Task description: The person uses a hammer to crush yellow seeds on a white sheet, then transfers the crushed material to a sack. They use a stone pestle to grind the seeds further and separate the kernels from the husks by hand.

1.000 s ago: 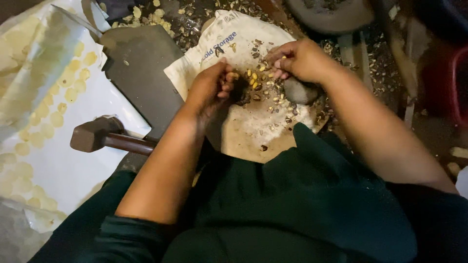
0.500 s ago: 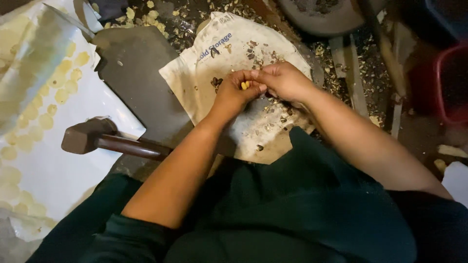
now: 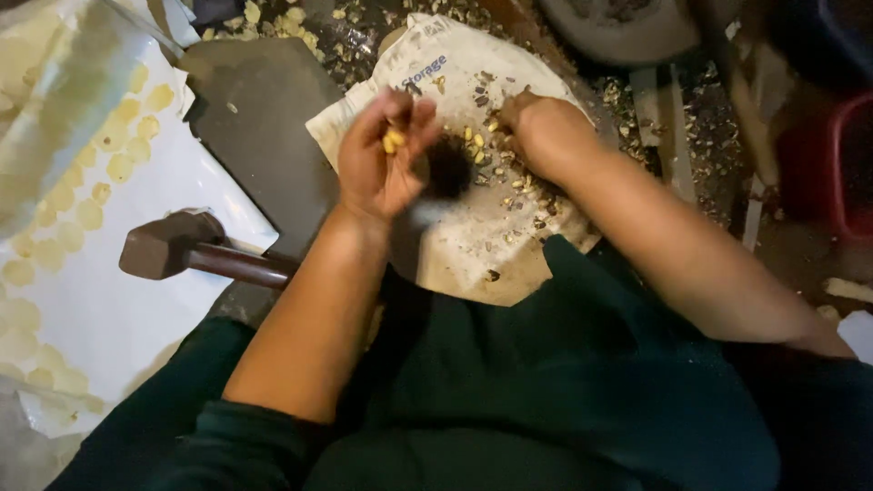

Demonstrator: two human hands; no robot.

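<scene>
Over a pale cloth sack [image 3: 473,245] spread on the dark floor, we work with both bare hands among scattered bits of shell and small yellow kernels [image 3: 476,145]. Our left hand [image 3: 380,159] is raised just above the sack, palm turned partly up, with the fingers curled loosely around a few yellow kernel pieces [image 3: 391,141]; the fingertips are drawn together on them, pinching rather than spread. Our right hand [image 3: 536,132] rests on the sack a little farther out, knuckles up, fingers bent down into the litter of shells and kernels; we cannot tell whether it holds anything, since the fingertips are hidden under the hand. The two hands are near each other but apart, with a dark blurred spot on the sack between them.

Off to our left, a hammer [image 3: 195,250] with a blocky brown head and a dark handle lies on a grey flat slab [image 3: 259,127], well clear of either hand. Beyond the slab, a white sheet [image 3: 100,300] printed with rows of pale yellow rounds covers the ground. More shell fragments [image 3: 273,23] are strewn past the top edge of the sack. At the far right a red container [image 3: 841,173] stands at the frame's edge. Our dark green clothing [image 3: 546,391] fills the lower part of the view.
</scene>
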